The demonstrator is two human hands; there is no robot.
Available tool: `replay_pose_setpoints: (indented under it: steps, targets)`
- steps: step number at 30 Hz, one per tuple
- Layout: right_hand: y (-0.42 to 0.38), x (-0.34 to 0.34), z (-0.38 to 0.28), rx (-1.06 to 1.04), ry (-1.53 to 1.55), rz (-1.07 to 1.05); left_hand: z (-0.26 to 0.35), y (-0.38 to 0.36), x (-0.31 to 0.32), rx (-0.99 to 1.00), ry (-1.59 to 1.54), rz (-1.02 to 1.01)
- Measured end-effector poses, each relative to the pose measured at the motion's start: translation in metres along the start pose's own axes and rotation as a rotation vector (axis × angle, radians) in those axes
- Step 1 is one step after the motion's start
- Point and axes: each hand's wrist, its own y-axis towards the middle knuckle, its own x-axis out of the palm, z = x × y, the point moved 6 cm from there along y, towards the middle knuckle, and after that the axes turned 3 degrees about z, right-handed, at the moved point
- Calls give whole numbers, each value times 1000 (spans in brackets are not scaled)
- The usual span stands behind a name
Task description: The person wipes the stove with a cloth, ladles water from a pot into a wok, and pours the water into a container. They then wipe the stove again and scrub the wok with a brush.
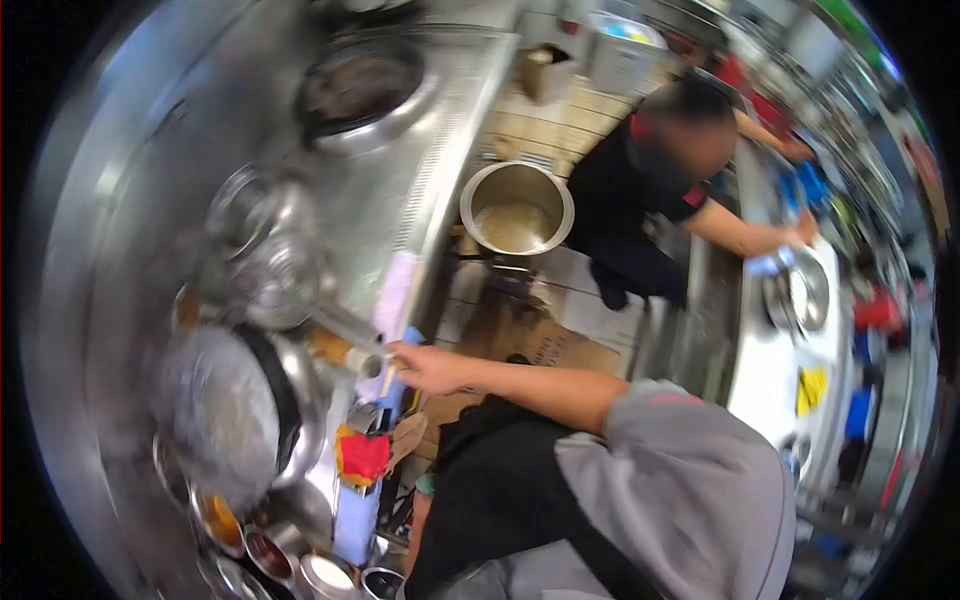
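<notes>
My right hand (432, 368) reaches out over the stove's front edge, its fingers closed at the end of a long metal handle (350, 325). Motion smears the handle, which runs toward a round metal bowl shape (280, 280). Beside those fingers lies a wooden handle (328, 346) with a pale end. A wok (230, 405) holding pale, steaming liquid sits on the burner below it. My left forearm (415, 530) hangs low beside my apron, with a green band at the wrist. A red and yellow cloth-like piece (363, 455) is close to it; that hand's fingers do not show clearly.
Another wok (365, 88) stands farther along the metal stove (395, 180). Seasoning containers (328, 574) line the near side. A large pot (516, 210) with cloudy liquid stands across the aisle side, near a co-worker (640, 170) reaching toward a white counter (735, 390).
</notes>
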Motion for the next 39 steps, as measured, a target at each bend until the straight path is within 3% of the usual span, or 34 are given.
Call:
replay_pose_setpoints:
  steps: [1, 3, 4, 5, 6, 7, 9, 11, 12, 14, 16, 21, 24, 35, 39]
  targets:
    - [2, -12, -8, -96, -87, 53, 18, -82, 130, -50, -62, 122]
    - [-6, -25, -12, -198, -151, 32, 45, -105, 114, -117, -265, 286]
    - [-20, -25, -22, 32, 137, -53, 66, -107, 96, -118, -401, 314]
    - [-23, -20, -27, 125, 485, -208, 59, -113, 90, -144, -423, 443]
    - [-22, -17, -35, 178, 584, -203, 57, -120, 81, -282, -446, 524]
    - [-18, -13, -38, 238, 674, -176, 72, -125, 69, -270, -693, 623]
    - [-3, -8, -33, 98, 278, -59, 79, -133, 53, -279, -1130, 829]
    - [9, 4, -59, 55, 39, -82, 103, -151, 21, -105, -1519, 957]
    - [16, 14, -65, 23, 33, -86, 96, -152, 9, -84, -1532, 983]
    - [37, 33, -73, -11, 2, -107, 78, -152, -9, 48, -1857, 1043]
    - [66, 48, -74, 93, 46, -108, 76, -154, -45, 96, -2023, 1033]
    - [94, 105, -93, 116, 9, -179, 47, -133, -108, 41, -2009, 989]
    - [95, 121, -89, 94, -19, -158, 33, -117, -121, -140, -1982, 958]
    - [38, 108, -91, -32, -181, -90, 15, -96, -134, -178, -2098, 888]
    - [22, 106, -69, -7, 133, -39, 29, -105, -136, -154, -2023, 876]
